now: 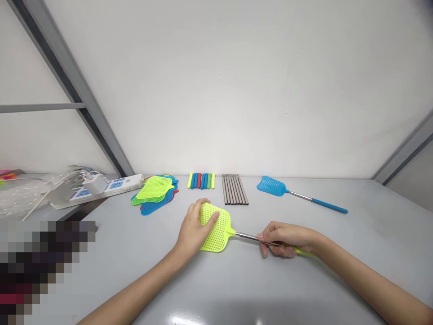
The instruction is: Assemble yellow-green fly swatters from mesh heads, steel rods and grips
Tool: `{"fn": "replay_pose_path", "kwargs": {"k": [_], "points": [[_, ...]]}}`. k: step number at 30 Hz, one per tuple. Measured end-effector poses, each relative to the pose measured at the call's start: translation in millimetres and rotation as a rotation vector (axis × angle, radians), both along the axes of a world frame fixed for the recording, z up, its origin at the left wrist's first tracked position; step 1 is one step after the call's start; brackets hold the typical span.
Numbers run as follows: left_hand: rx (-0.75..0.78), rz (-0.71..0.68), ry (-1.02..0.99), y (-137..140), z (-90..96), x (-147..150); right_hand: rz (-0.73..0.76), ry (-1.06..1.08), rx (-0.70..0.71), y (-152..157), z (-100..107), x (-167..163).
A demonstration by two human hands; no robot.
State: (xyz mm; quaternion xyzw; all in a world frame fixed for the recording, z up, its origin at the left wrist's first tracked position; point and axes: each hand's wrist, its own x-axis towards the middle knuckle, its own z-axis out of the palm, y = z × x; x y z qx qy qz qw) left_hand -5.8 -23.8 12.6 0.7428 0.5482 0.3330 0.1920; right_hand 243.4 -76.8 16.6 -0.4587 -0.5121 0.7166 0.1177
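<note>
My left hand (pixel 196 225) is closed on the perforated head of a yellow fly swatter (pixel 218 232), thumb across its face. A metal rod (pixel 246 236) runs from the swatter's neck to the right. My right hand (pixel 280 239) is wrapped round that rod near the yellow grip (pixel 304 253), which is partly hidden under the palm and wrist. Beyond my right hand lies a blue fly swatter (pixel 272 186) with a metal rod and a blue grip.
Swatter heads in yellow, green and blue (pixel 155 189) are piled at the back left. Several coloured grips (pixel 201 180) and metal rods (pixel 235 189) lie in rows by the wall. A white power strip (pixel 115 186) with a plugged-in adapter and clear plastic bags (pixel 30 194) sit far left.
</note>
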Motion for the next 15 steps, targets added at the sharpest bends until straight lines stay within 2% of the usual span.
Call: {"fn": "replay_pose_path", "kwargs": {"k": [9,15], "points": [[-0.044,-0.029,0.01,0.9,-4.1,-1.8,0.007,-0.011,0.014,0.6,0.5,-1.1],[0.048,-0.101,0.008,4.9,-5.8,-3.5,-0.002,-0.023,0.034,1.3,-1.4,-1.9]]}}
